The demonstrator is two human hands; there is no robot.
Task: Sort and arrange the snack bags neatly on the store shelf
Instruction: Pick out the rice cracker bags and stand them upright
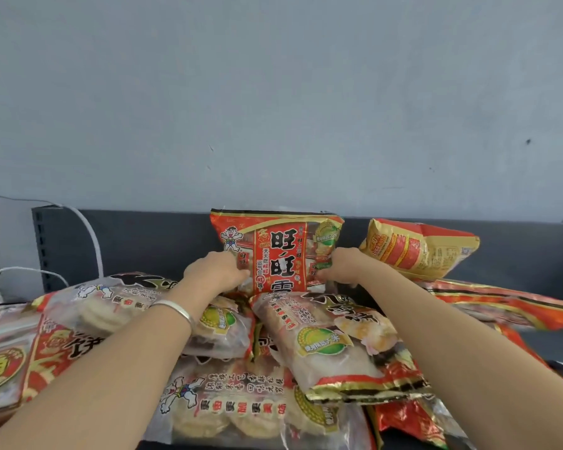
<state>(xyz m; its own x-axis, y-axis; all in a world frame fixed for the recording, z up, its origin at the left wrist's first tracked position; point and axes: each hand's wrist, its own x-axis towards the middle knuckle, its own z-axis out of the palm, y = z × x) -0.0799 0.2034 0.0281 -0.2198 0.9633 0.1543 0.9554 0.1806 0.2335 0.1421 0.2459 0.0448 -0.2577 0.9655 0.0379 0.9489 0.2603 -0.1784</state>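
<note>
A red snack bag (278,245) with large black characters stands upright against the dark back panel of the shelf (150,238). My left hand (213,271) grips its left edge and my right hand (342,266) grips its right edge. Its lower part is hidden behind a heap of clear-and-red rice cracker bags, with one bag (332,345) lying tilted just below my right hand and another (241,404) lying flat nearest to me. A silver bangle (176,311) sits on my left wrist.
A yellow-and-red bag (416,248) leans against the back panel to the right. Flat red bags (507,303) lie below it. More cracker bags (23,349) pile up at the left. White cables (88,232) hang at the far left beside a slotted shelf upright (41,248). A grey wall rises behind.
</note>
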